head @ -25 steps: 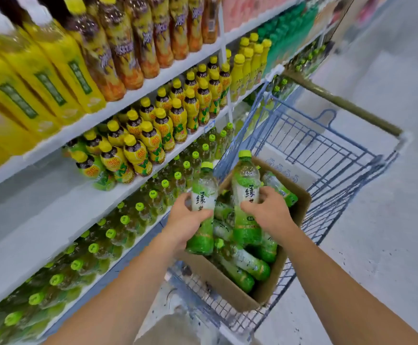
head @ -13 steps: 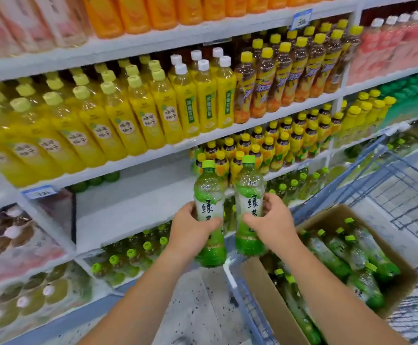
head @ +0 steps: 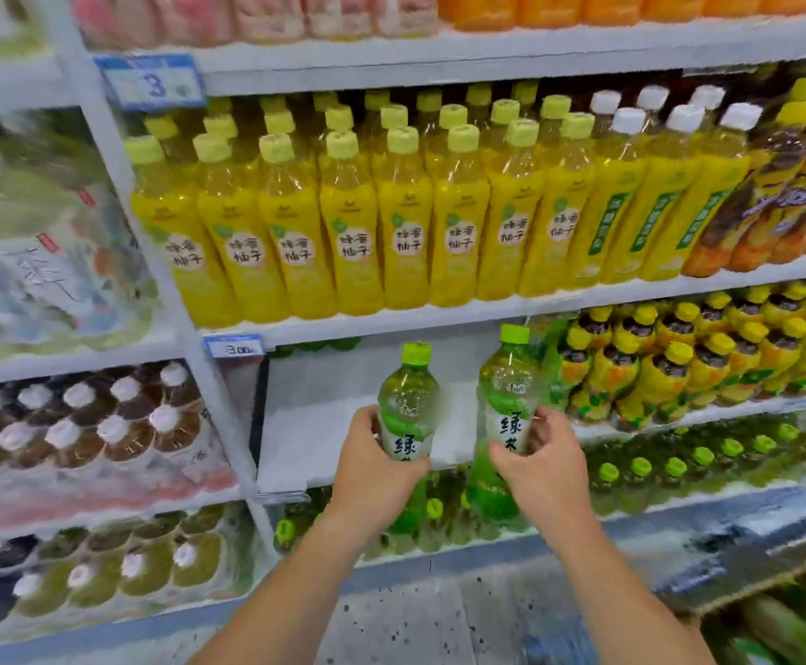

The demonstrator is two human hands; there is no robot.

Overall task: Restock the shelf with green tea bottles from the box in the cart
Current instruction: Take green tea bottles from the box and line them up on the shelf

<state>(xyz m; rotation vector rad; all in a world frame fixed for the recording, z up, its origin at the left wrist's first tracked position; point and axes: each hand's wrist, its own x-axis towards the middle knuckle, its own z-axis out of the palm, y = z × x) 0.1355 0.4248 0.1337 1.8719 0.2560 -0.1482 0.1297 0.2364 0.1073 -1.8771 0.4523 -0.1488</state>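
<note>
Lifted from the box moments ago, two green tea bottles, left hand (head: 376, 465) gripping one (head: 408, 405), right hand (head: 538, 465) gripping the other (head: 506, 400), now front the bare shelf gap (head: 334, 415) at 12 o'clock, ready for placing.

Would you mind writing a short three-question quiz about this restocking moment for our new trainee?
1. True or false: each hand holds one green tea bottle.
2. Which shelf gap do the bottles face? A) top shelf, by the orange drinks; B) the bare white shelf under the yellow bottles; C) the floor.
3. Fill in: the held bottles' caps are ____.

Key
1. True: the left hand has a grip on the left bottle, the right hand on the right bottle.
2. B: the bare shelf lies below the yellow bottles.
3. Green.
</note>
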